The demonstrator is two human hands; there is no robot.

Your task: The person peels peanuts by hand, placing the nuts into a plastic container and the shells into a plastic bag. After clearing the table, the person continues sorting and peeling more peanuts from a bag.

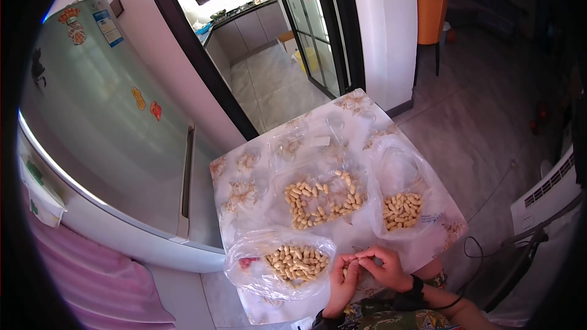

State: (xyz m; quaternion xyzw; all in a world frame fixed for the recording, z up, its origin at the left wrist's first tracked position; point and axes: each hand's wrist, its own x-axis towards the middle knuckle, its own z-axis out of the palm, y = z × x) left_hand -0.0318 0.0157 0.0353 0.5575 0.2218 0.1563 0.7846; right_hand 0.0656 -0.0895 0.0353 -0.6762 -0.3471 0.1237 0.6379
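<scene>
My left hand (344, 278) and my right hand (384, 267) meet at the table's near edge, fingers closed together in a pinch. Between the fingertips is a small pale thing, mostly covered, that looks like a peanut. Just left of my hands lies a clear plastic bag (241, 274) spread open, with a heap of unshelled peanuts (296, 263) in it. Farther back, a clear plastic container (318, 174) holds more peanuts (321, 211), spread in a loose ring. To the right, another plastic bag (397, 159) holds a smaller pile of peanuts (402, 211).
The table (241, 192) has a flowered cover. A fridge (116, 128) stands close on the left, with a pink cloth (98, 275) below. Beyond the table, a glass door (312, 24) opens to a kitchen. An orange chair (431, 15) stands at the back right.
</scene>
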